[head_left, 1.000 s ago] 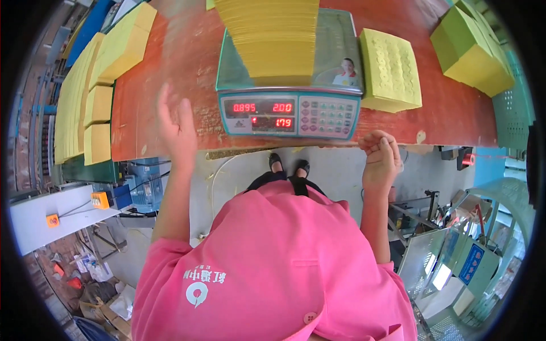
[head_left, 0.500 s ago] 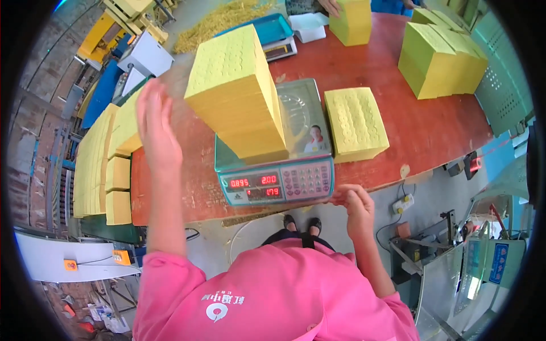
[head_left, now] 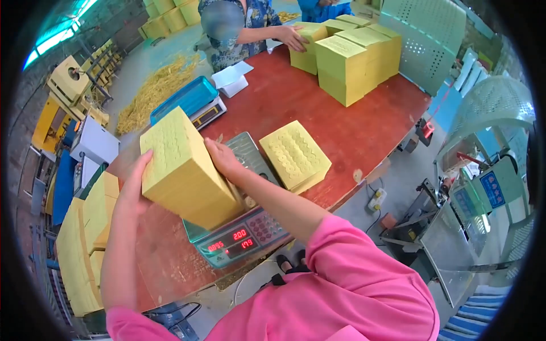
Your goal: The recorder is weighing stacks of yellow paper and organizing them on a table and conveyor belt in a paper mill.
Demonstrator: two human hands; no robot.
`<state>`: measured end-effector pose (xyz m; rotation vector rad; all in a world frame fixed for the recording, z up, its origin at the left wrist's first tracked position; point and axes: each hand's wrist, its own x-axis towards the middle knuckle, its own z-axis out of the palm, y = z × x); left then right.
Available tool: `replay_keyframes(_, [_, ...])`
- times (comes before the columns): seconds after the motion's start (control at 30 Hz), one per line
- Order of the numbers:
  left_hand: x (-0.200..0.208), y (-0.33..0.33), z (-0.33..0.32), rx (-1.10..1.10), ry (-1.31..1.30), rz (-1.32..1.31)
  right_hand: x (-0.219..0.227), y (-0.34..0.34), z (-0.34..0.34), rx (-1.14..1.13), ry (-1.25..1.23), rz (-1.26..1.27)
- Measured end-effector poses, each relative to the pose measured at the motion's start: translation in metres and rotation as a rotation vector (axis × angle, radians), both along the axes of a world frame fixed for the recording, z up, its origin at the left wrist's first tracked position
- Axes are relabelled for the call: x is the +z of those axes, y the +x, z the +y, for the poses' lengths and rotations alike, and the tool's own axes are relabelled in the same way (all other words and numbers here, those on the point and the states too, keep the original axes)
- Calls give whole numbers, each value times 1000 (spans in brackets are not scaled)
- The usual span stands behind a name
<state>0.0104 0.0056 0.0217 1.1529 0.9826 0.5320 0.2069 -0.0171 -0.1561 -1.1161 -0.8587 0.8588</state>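
A broad red tabletop (head_left: 256,96), scuffed along its near edge, spreads before a worker in a pink shirt (head_left: 352,284). Largest of the goods at close range is a tall yellow stack (head_left: 196,196), squared off like a block and positioned over the left part of a scale's pan; whether its base bears fully on the pan is hard to tell. Its pale top carries rows of scalloped, curved marks, while its deeper golden sides are smooth and faintly lined with thin layers. At the far right, a cluster of yellow stacks (head_left: 364,62) stands packed together, and a co-worker in a camouflage-patterned top (head_left: 233,57) reaches in from the far side. The scale (head_left: 264,227), edged in teal, sits at the near edge. A second scale with a blue tray (head_left: 187,99) lies beyond the tall stack. Just right of the near scale is a shorter yellow stack (head_left: 296,153), similarly marked on top. The worker's left hand (head_left: 135,184) and right hand (head_left: 224,159) grip opposite sides of the tall stack, the right hand's fingers partly hidden. Smallest, red digits (head_left: 230,238) glow on the display.
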Motion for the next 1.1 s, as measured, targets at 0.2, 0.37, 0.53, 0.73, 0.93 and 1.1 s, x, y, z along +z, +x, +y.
replay_keyframes(0.2, [-6, -48, -15, -140, -31, 116, 15, -25, -90, -55, 19, -133])
replay_keyframes(0.37, [-11, -35, -9, -249, -93, 81, 28, -43, -165, -316, 58, -232])
replay_keyframes(0.53, [-25, -39, 8, -324, -118, -3, -15, -60, -226, 122, -348, 216])
replay_keyframes(0.73, [-43, -68, 7, -330, -27, -44, -24, -81, -209, 344, -228, 750])
replay_keyframes(0.93, [-2, -5, -52, -127, -39, -341, 50, -2, -220, 233, -137, 264])
replay_keyframes(1.1, [50, 82, -66, 9, 144, -518, 96, 118, -185, 221, 22, 245])
